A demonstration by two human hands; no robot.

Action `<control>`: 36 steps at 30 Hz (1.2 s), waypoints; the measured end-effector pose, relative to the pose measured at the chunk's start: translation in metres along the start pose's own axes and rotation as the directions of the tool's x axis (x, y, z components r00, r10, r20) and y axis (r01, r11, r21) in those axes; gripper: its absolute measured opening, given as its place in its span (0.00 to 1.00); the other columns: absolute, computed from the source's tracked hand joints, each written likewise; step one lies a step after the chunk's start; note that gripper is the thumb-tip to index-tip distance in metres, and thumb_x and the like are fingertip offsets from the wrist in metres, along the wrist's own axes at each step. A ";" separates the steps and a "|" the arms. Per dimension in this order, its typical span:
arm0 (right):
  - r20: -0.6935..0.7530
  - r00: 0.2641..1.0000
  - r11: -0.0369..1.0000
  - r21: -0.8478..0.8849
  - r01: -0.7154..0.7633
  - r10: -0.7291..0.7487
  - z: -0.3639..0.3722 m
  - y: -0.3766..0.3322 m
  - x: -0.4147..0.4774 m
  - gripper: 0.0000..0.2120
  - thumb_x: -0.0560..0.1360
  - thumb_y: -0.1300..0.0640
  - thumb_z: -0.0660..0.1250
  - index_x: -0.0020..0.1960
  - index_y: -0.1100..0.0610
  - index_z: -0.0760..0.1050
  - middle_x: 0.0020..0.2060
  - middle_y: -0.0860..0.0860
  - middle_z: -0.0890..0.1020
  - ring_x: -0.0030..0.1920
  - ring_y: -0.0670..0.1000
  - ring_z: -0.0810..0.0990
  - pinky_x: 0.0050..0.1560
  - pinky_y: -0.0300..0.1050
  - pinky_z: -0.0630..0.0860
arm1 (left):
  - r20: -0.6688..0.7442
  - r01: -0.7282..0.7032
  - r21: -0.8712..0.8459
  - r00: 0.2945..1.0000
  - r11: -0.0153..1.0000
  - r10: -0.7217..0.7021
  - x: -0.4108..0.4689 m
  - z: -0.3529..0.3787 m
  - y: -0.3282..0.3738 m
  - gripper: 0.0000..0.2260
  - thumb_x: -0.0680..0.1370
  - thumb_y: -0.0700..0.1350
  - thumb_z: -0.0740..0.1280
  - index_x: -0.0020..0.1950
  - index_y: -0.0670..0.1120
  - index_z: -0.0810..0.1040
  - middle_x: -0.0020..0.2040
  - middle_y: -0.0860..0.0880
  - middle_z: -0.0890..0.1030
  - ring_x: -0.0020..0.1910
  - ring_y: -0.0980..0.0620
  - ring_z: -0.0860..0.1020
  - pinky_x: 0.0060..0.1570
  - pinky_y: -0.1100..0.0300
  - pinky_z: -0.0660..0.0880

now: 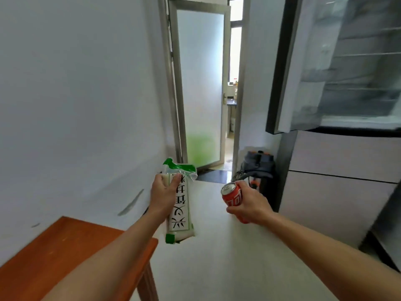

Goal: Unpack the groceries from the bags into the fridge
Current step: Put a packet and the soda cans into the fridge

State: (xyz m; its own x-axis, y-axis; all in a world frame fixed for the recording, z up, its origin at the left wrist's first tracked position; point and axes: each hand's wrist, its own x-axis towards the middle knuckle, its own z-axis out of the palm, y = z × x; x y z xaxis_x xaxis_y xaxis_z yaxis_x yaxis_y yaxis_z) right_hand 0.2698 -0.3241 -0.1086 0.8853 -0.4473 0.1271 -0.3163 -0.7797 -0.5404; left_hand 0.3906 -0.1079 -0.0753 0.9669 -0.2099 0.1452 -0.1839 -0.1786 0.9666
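My left hand [162, 197] grips a long white packet with green ends and black characters [181, 210], held upright in mid-air. My right hand [249, 203] holds a red drinks can [232, 197], tilted, with its silver top facing up and left. The fridge [338, 181] stands at the right. Its upper door [288, 68] hangs open, and blurred wire shelves [366, 55] show inside. Both hands are well left of and below the open compartment.
An orange-brown wooden table [71, 253] fills the lower left. A grey backpack [257, 168] sits on the floor against the wall beside the fridge. A frosted glass door [199, 88] stands ajar straight ahead. Pale floor lies between the table and the fridge.
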 end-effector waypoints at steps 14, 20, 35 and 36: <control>-0.280 0.913 0.953 0.033 -0.301 0.298 -0.166 0.257 0.048 0.33 0.63 0.40 0.76 0.62 0.47 0.67 0.53 0.48 0.81 0.48 0.50 0.79 0.48 0.47 0.77 | 0.360 -0.070 -0.077 0.928 0.995 0.093 0.052 0.330 0.070 0.15 0.78 0.53 0.66 0.53 0.43 0.69 0.41 0.43 0.82 0.37 0.45 0.83 0.40 0.46 0.82; -0.371 0.864 0.940 0.124 -0.317 0.341 -0.230 0.313 0.143 0.35 0.65 0.44 0.78 0.66 0.51 0.66 0.57 0.50 0.78 0.54 0.52 0.78 0.53 0.48 0.76 | 0.419 -0.122 -0.075 0.897 0.990 0.143 0.124 0.437 0.081 0.14 0.78 0.55 0.66 0.53 0.46 0.69 0.43 0.42 0.82 0.38 0.46 0.84 0.41 0.44 0.82; -0.553 0.770 0.828 0.557 0.057 0.319 -0.346 0.367 0.412 0.34 0.65 0.51 0.79 0.66 0.49 0.68 0.55 0.47 0.75 0.57 0.51 0.76 0.61 0.54 0.75 | 0.410 -0.214 0.087 0.898 0.973 0.161 0.226 0.583 0.083 0.14 0.77 0.59 0.65 0.51 0.49 0.69 0.41 0.47 0.82 0.37 0.49 0.83 0.40 0.46 0.82; -0.550 0.779 0.854 0.519 0.035 0.302 -0.344 0.371 0.427 0.35 0.64 0.49 0.80 0.66 0.49 0.68 0.56 0.47 0.76 0.58 0.52 0.76 0.61 0.55 0.75 | 0.398 -0.211 0.101 0.904 0.972 0.155 0.226 0.588 0.084 0.14 0.77 0.58 0.65 0.52 0.49 0.69 0.42 0.47 0.82 0.38 0.49 0.83 0.41 0.47 0.82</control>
State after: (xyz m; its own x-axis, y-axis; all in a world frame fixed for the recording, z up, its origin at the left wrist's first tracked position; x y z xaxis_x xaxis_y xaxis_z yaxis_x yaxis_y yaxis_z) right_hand 0.4129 -0.9556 0.0314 0.4068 -0.8246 0.3930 -0.0622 -0.4543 -0.8887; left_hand 0.4894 -0.7351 -0.0860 0.7752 -0.6002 0.1971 -0.4009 -0.2263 0.8877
